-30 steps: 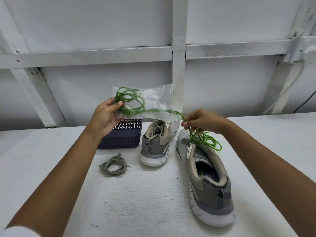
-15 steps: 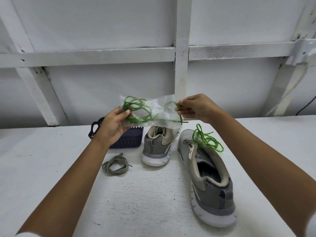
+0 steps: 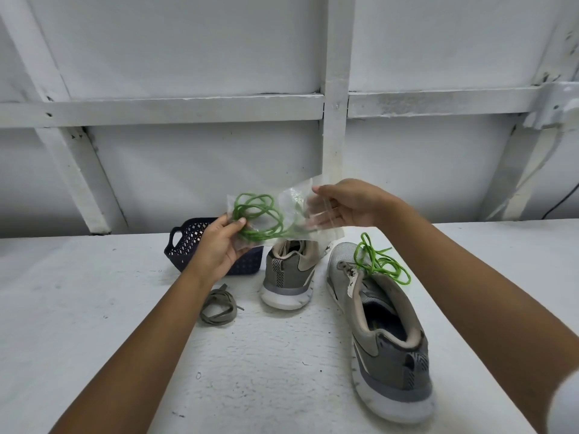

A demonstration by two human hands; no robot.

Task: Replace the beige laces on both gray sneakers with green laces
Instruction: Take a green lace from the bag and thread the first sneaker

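Note:
My left hand (image 3: 219, 242) grips a clear plastic bag (image 3: 293, 198) by its left end, with a coiled green lace (image 3: 260, 219) inside it. My right hand (image 3: 344, 205) holds the bag's right end, fingers reaching into its opening. Both hands are raised above the table. A second green lace (image 3: 380, 261) lies loose on the near gray sneaker (image 3: 385, 333), which lies on the right with no lace in its eyelets. The other gray sneaker (image 3: 289, 274) stands behind it, heel toward me. A removed beige lace (image 3: 217, 308) lies in a loop on the table.
A dark blue perforated basket (image 3: 188, 236) stands at the back of the white table (image 3: 94, 308), partly behind my left hand. A white framed wall (image 3: 335, 104) closes off the back. A thin dark cable (image 3: 564, 198) hangs at the far right.
The second green lace has come free of my right hand and rests on the near sneaker. My right hand rose back to the bag's opening and now reaches into it.

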